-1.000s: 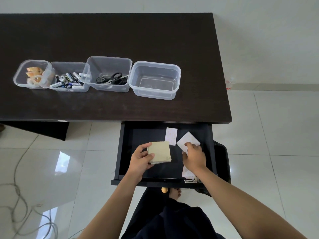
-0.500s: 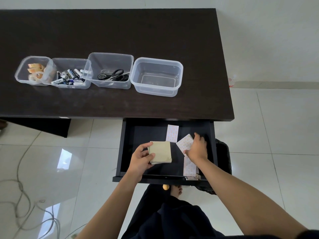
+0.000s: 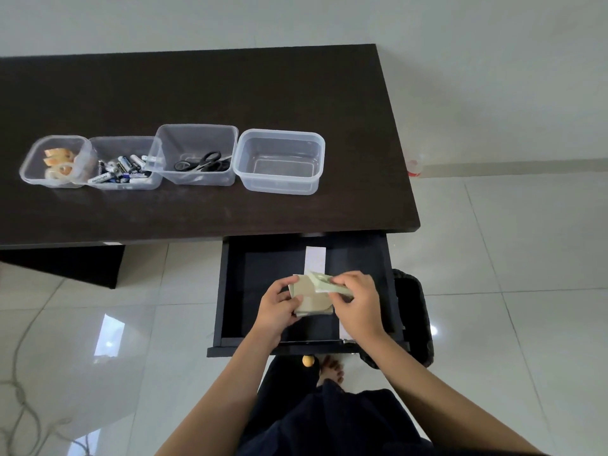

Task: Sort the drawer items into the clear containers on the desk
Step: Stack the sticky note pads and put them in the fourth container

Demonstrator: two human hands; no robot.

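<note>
Head view, looking down: a dark brown worktop [image 3: 204, 103] runs across the far half, against a pale wall, with glossy white floor tiles [image 3: 513, 258] all round and a grey cable [image 3: 19, 399] snaking at near left. Four clear containers sit in a row on the worktop, left to right: tape rolls [image 3: 58, 162] in the first, batteries [image 3: 121, 168] in the second, black scissors [image 3: 204, 161] in the third with their handles to the left and blades running right, and the right-hand container [image 3: 279, 161] with nothing in it.

Below the worktop's near edge the black drawer [image 3: 227, 291] is pulled open towards me. A white paper strip [image 3: 315, 260] lies in its far part, long axis running far to near.

My left hand [image 3: 278, 307] grips the sticky-note pad [image 3: 311, 299] above the drawer, fingers curled under its left side, thumb on top. The pad lies roughly flat, its edges about square to the drawer. My right hand [image 3: 357, 302] pinches a second small pale stack [image 3: 324, 283] between thumb and fingers, and it rests tilted across the pad's far right corner, long axis running left to right. A dark bin [image 3: 414, 311] stands just right of the drawer, and my bare foot [image 3: 330, 373] shows on the tiles beneath it.
</note>
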